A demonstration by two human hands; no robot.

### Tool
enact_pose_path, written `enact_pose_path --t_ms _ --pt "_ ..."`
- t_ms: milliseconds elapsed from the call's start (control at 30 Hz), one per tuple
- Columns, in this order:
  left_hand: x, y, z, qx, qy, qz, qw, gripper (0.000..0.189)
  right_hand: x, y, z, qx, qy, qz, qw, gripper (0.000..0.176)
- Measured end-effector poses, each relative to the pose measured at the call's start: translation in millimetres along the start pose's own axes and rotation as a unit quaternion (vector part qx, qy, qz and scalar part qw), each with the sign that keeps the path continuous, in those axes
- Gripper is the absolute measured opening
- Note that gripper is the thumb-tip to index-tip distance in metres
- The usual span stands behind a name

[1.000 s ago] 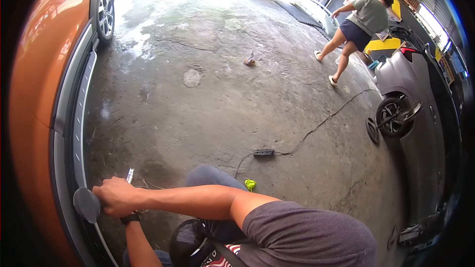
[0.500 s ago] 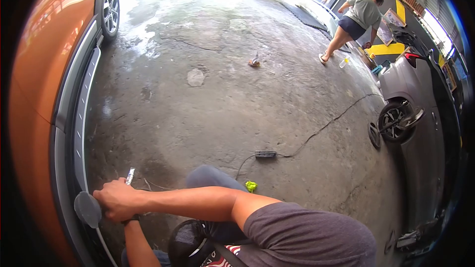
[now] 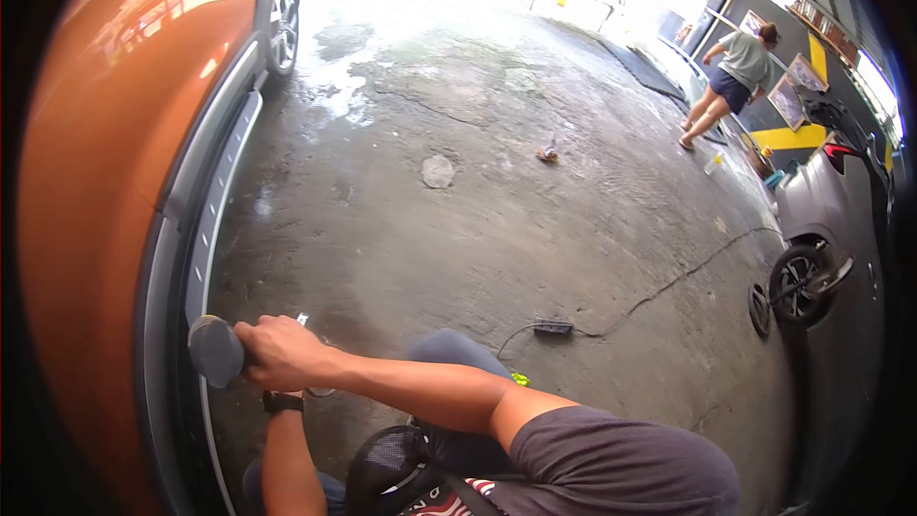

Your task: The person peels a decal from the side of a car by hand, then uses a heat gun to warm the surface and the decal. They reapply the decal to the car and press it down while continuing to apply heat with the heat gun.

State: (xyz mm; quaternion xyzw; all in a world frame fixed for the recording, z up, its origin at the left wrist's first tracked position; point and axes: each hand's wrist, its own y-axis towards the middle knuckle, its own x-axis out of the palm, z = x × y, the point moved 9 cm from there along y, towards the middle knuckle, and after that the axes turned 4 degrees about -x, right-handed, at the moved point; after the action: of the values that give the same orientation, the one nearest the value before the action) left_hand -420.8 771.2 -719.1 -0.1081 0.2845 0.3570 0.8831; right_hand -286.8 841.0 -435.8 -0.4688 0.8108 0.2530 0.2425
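My right hand (image 3: 287,352) is closed around a polisher with a round grey disc (image 3: 217,352), held close beside the running board (image 3: 212,229) of an orange car (image 3: 124,143). The disc faces up toward me and overlaps the car's lower edge. My left hand (image 3: 289,395), with a dark band at its wrist, is just below and behind the right one; its fingers are hidden. A small white and blue end (image 3: 302,319) pokes out past my right knuckles.
A black power strip (image 3: 553,328) with a cable lies on the concrete floor (image 3: 458,248). A bright green cloth (image 3: 521,378) is by my knee. A grey car (image 3: 831,220) stands at right. A person (image 3: 735,76) walks at the back right. Small debris (image 3: 547,151) lies mid-floor.
The view has swung, so the cars and floor sit farther right. My hands and the disc have moved up along the running board, and the disc's face shows rounder. The person has stepped onward.
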Motion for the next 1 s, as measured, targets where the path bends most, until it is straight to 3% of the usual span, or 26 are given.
enact_pose_path --t_ms 133,300,433,533,633,833,900,1000 --pt "4.3 -0.3 4.8 0.0 0.001 -0.006 1.0 0.034 19.7 -3.3 -3.6 -0.034 0.081 -0.052 0.995 0.04" --pt "14.0 1.5 11.1 0.002 0.003 -0.015 1.0 0.035 31.0 -11.5 -17.3 -0.077 0.027 -0.109 0.991 0.045" --pt "21.1 2.6 13.9 0.005 0.002 -0.023 1.0 0.035 13.2 -8.9 -15.1 -0.056 0.085 -0.087 0.991 0.04" --pt "25.2 4.2 11.3 0.004 0.005 -0.027 1.0 0.035 1.2 -4.6 -10.1 -0.065 -0.021 -0.001 0.998 0.035" --pt "29.5 3.9 4.5 -0.001 0.009 -0.032 0.999 0.035 13.1 -5.9 -3.1 -0.012 0.013 -0.069 0.997 0.041" --pt "39.7 1.3 -11.9 -0.017 0.041 -0.036 0.998 0.035 31.0 -15.1 -20.3 -0.073 0.04 -0.155 0.984 0.056" --pt "29.6 2.3 -4.8 -0.003 0.034 -0.036 0.999 0.035 25.3 -13.6 -21.6 -0.067 0.07 -0.153 0.984 0.052" --pt "20.7 1.8 19.9 0.01 0.052 -0.036 0.998 0.036 15.4 -4.8 -10.8 -0.032 0.007 -0.097 0.995 0.042"
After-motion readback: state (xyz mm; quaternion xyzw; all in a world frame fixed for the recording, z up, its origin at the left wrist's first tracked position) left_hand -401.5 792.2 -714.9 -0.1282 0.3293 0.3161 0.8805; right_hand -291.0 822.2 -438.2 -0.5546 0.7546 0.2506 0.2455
